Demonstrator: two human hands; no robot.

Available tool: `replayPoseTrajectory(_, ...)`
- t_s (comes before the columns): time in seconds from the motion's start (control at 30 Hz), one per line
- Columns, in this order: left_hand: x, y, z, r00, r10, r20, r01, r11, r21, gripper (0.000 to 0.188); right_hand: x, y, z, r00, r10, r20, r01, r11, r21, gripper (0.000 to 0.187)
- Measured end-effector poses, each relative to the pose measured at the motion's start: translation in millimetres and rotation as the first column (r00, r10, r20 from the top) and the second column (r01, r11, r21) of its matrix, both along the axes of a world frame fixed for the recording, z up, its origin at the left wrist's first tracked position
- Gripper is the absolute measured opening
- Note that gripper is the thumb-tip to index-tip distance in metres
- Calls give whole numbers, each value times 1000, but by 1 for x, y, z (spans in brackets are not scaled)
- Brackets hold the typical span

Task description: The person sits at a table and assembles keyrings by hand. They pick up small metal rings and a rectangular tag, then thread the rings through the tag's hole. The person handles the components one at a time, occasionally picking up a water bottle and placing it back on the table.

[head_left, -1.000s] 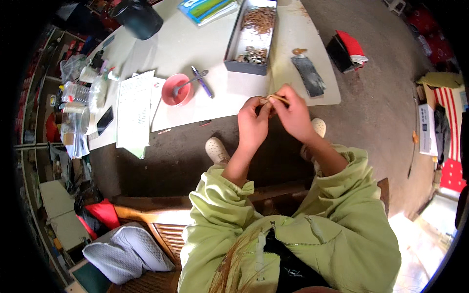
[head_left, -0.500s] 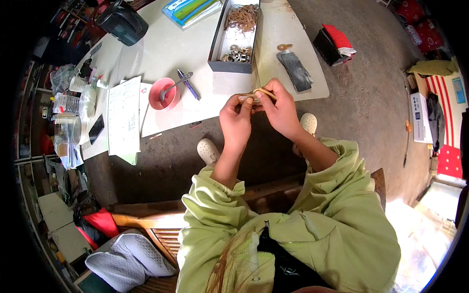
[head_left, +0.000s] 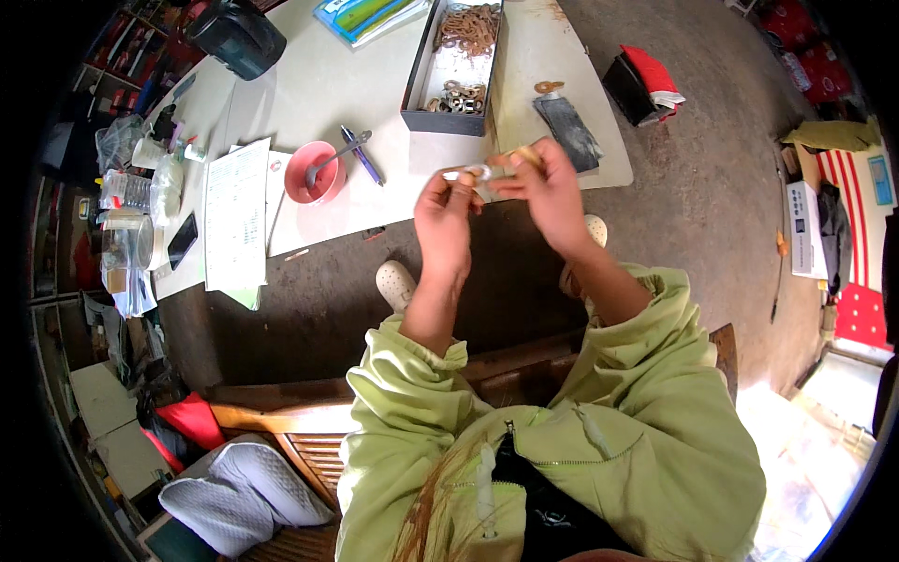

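Just over the table's near edge, both my hands are raised close together. My left hand (head_left: 446, 217) pinches a small shiny metal piece (head_left: 455, 175), partly covered by the fingers. My right hand (head_left: 554, 195) is closed on a tan folded strip (head_left: 521, 155), blurred by motion; what it is made of I cannot tell. Beyond them stands a long open box (head_left: 446, 120) with rusty brown metal pieces (head_left: 468, 30) at its far end and shiny metal pieces (head_left: 457, 97) at its near end. A worn dark grey strip (head_left: 569, 131) lies right of the box, beside a rusty piece (head_left: 548, 86).
On the white table (head_left: 375, 84) are a pink bowl (head_left: 302, 192) with a spoon, a purple pen (head_left: 363, 161), paper sheets (head_left: 236, 215), a phone (head_left: 183, 240) and a dark jug (head_left: 234, 39). A black-and-red box (head_left: 641, 89) stands off the table's right side.
My hands have drawn slightly apart, the right one moving right and a little up. More of the shiny metal now shows between them.
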State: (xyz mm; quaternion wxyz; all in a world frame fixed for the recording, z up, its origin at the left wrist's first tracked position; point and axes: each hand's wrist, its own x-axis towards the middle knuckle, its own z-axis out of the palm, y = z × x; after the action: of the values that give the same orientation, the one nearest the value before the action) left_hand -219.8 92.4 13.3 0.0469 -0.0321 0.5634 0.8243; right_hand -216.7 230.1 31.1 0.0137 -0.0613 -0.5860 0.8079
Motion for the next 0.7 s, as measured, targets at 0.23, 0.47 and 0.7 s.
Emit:
replayPoseTrajectory(0.23,-8,-7,9,975,-59,215,9,974,226,14,-5,21,2,932,357,-64,-223,426,-877,20)
replayPoseTrajectory(0.47,-6,-4,8,964,-85,254,30,977,213,14,-4,20,4,860,488,-151,-324,292,-900,26)
replayPoseTrajectory(0.7,-7,-3,-2,978,-84,189,51,983,176,12,-2,19,6,857,500,-128,-372,427,-825,24)
